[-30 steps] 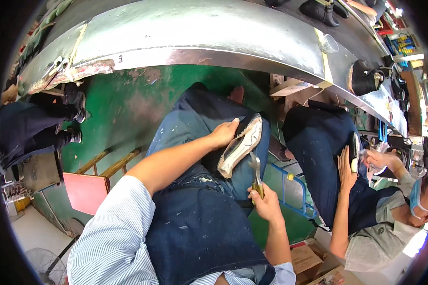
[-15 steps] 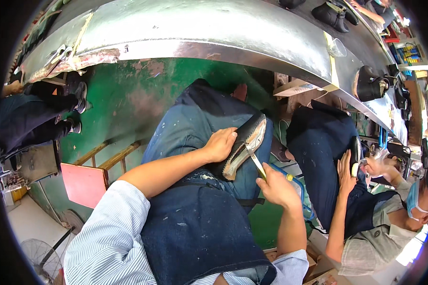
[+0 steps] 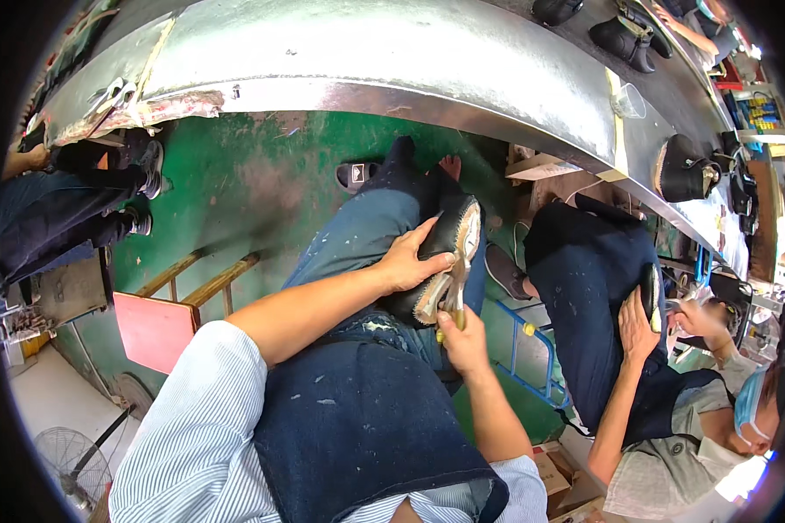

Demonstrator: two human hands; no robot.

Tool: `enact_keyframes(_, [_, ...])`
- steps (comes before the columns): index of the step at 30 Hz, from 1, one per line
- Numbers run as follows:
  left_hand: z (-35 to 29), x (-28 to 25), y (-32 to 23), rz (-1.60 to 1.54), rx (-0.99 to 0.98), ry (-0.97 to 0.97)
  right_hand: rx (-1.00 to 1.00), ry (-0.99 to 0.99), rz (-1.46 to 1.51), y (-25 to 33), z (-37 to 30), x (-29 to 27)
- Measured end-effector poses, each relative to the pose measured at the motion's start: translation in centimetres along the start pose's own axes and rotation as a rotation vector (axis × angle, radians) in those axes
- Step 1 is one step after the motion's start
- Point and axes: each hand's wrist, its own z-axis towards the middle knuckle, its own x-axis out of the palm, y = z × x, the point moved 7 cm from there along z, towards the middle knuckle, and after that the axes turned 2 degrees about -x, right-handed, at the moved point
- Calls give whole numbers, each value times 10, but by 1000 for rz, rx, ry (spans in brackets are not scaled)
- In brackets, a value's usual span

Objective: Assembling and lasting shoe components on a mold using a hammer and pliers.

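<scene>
A black shoe (image 3: pixel 455 228) lies bottom-up across my lap, its pale underside ringed by a ragged tan edge. My left hand (image 3: pixel 414 261) is closed around its side, the thumb pressing near the edge of the underside. In my right hand (image 3: pixel 464 340) I grip a slim tool (image 3: pixel 449 321) by its yellowish handle. The tool meets the end of the shoe nearest me; its working tip is hard to make out there. A dark blue apron (image 3: pixel 349 410) covers my lap below the shoe.
A long metal-topped bench (image 3: pixel 366 61) runs ahead, with black shoes (image 3: pixel 685 170) at its right. A pink-topped stool (image 3: pixel 154 329) stands left. At right, a co-worker's hand (image 3: pixel 638 327) holds another shoe. A dark slipper (image 3: pixel 354 177) lies on the green floor.
My right hand with the tool has moved left and toward the shoe's near end. The shoe has turned more lengthwise. My legs have shifted, and a slipper now shows on the floor.
</scene>
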Motion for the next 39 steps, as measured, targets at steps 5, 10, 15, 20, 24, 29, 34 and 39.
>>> enact_keyframes(5, [2,2,-2,354,-125,-90,-133,142,-512,40,15,-42])
enact_keyframes(10, [-3,7,-9,467,-124,-131,-525,-59,-870,90,40,-52])
enact_keyframes(15, [-5,1,-28,551,89,-156,-57,145,-6,29,61,-24])
enact_keyframes(20, [-1,6,-37,677,37,-19,155,384,425,3,63,-32])
enact_keyframes(24, [1,7,-43,676,18,8,249,519,406,28,57,-71])
enact_keyframes(29, [0,10,-38,677,32,68,-240,132,-288,84,75,-73])
enact_keyframes(34, [1,6,-39,704,51,84,-243,127,-477,97,87,-60])
enact_keyframes(39, [-1,10,-37,704,78,99,-115,179,-403,83,88,-60])
